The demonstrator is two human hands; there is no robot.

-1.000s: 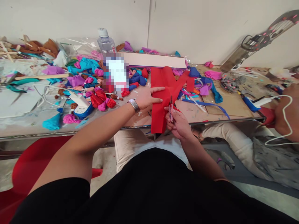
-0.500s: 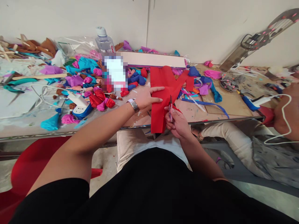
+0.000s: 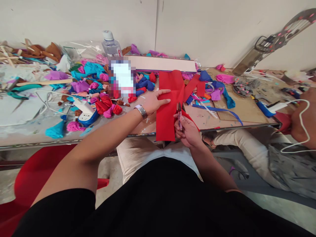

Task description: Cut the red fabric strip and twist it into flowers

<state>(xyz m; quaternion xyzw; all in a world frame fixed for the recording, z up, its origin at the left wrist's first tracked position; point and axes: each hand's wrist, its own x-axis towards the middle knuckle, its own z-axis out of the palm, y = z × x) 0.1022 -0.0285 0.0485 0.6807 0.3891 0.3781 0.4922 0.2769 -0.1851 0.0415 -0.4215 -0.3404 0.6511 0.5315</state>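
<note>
A red sheet of cloth or crepe paper (image 3: 166, 123) lies at the table's front edge, its lower end reaching over the edge. Stretched out on its left side are the fingers of my left hand (image 3: 154, 103), index finger and thumb apart. My right hand (image 3: 189, 131) is closed around a small pair of scissors (image 3: 179, 117), blades pointing away from me at the sheet's right side. Beyond the blades a narrower red strip (image 3: 194, 87) runs off to the upper right. More red material shows just right of my right hand, partly hidden by it.
Colourful bundles (image 3: 95, 84) crowd the table on the left, with a power socket (image 3: 87, 117), a blurred-out bright phone-like object (image 3: 122, 77) and a plastic bottle (image 3: 111, 44). A long pale box (image 3: 160, 63) lies behind. At right are cardboard (image 3: 237, 103) and another person's arm (image 3: 302, 121).
The sheet's lower part has shifted slightly left, and its right side has parted more from the red strip. The scissor blades sit a little lower. My left hand has barely moved.
</note>
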